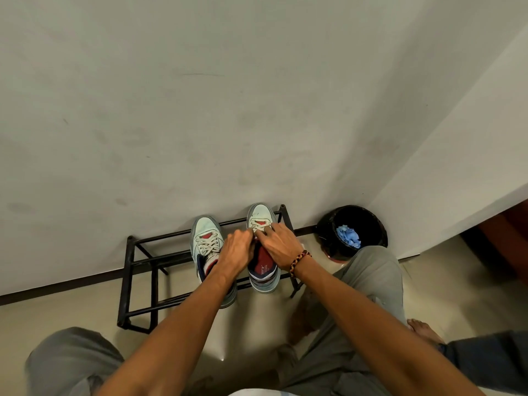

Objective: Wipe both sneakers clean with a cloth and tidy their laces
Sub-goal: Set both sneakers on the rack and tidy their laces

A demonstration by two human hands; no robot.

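Two pale blue sneakers with cream laces and red tongues stand side by side on a black metal shoe rack (130, 270), toes toward the wall. The left sneaker (206, 238) has its laces crossed and lying flat. Both my hands are at the right sneaker (261, 215). My left hand (239, 250) is curled at its laces (261, 225), pinching them. My right hand (281, 243) lies over the lacing with fingertips on the laces and wears a braided wristband. A blue cloth (348, 236) sits crumpled in a black bin (371, 221).
The rack stands against a pale wall in a corner. The round black bin is just right of it. My knees in grey trousers frame the view, and another person's bare foot (423, 331) rests on the floor at the right.
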